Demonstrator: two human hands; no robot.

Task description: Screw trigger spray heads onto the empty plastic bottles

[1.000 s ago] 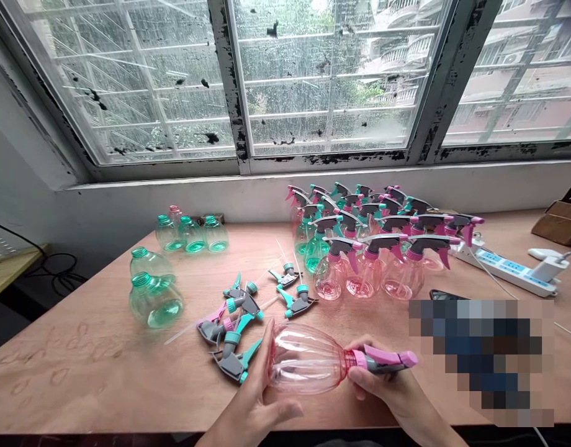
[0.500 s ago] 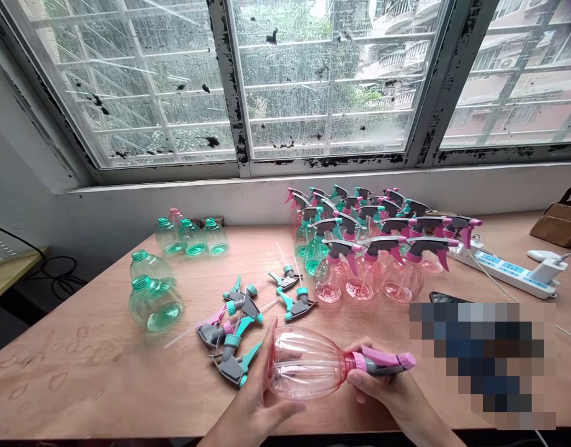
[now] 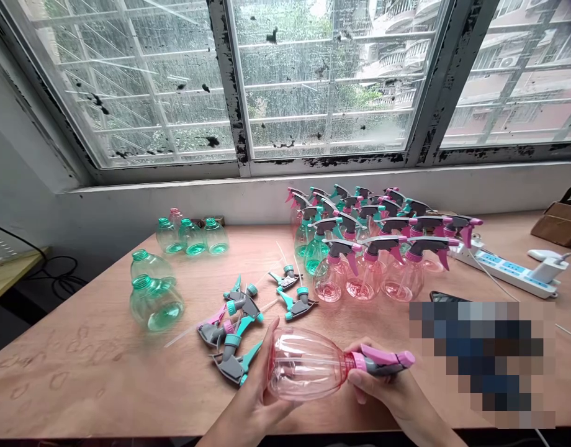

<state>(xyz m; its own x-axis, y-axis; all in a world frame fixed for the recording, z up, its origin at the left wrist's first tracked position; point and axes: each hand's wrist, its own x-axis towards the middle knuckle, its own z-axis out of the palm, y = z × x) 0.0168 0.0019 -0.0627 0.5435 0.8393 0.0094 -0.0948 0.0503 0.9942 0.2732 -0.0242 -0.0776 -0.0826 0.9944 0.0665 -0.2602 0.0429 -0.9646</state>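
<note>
A clear pink spray bottle [image 3: 308,366] lies sideways in the air over the table's front, its base to the left. My left hand [image 3: 260,388] cups the base, fingers behind and thumb below. At the neck, my right hand [image 3: 383,382] closes its thumb and fingers around the pink collar, just by the grey and pink spray head [image 3: 385,361]. A thin tube shows inside the bottle. Left of my left hand lie several loose spray heads [image 3: 232,360], mostly grey and teal, one with pink parts.
Assembled pink and green spray bottles [image 3: 362,279] stand grouped at back right. Headless bottles [image 3: 156,304] stand at left. A white power strip [image 3: 513,270], a phone [image 3: 446,298], a brown bag [image 3: 560,217] and a blurred patch are on the right. Windows rise behind.
Almost nothing differs. My left thumb has shifted slightly under the bottle's base; the bottle and my right hand stay in nearly the same place.
</note>
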